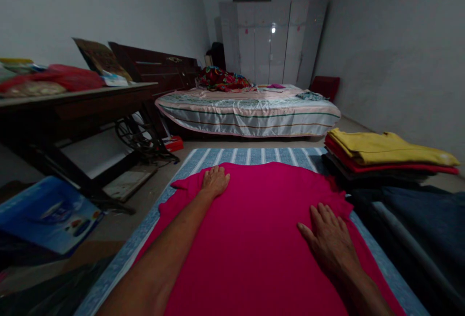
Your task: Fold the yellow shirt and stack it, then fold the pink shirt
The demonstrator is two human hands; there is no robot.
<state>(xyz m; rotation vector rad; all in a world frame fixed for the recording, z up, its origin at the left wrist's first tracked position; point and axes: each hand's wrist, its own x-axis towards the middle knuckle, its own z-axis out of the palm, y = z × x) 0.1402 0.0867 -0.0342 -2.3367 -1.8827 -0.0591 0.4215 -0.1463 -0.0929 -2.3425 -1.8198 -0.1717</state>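
Nearest the camera, a magenta garment (261,248) fills the lower middle of the view, spread on a blue-and-white striped sheet (228,155), its near edge out of frame. Left hand (215,181): palm down near the upper left of the cloth, fingers lying close together, grip unclosed. Right hand (332,238): palm down toward the right edge, thumb and fingers spread, its grip likewise clamped on nothing. Handling (judged from appearance): light, soft and limp, unlikely to slip or break, but readily creased; the upper corners and side edges offer the best hold, taken at two points so that the middle does not sag. Right margin: a yellow folded garment (392,147) tops a stack with red and darker layers, just beside dark folded clothes (425,219). Left margin: a tabletop (127,86) carries a red bag (74,77); below stands a blue box (54,214) with pale lettering and a printed picture, the wording too blurred to read. No other writing is legible. Background: a bed (250,118) with a striped cover, and a pale wardrobe (262,47).
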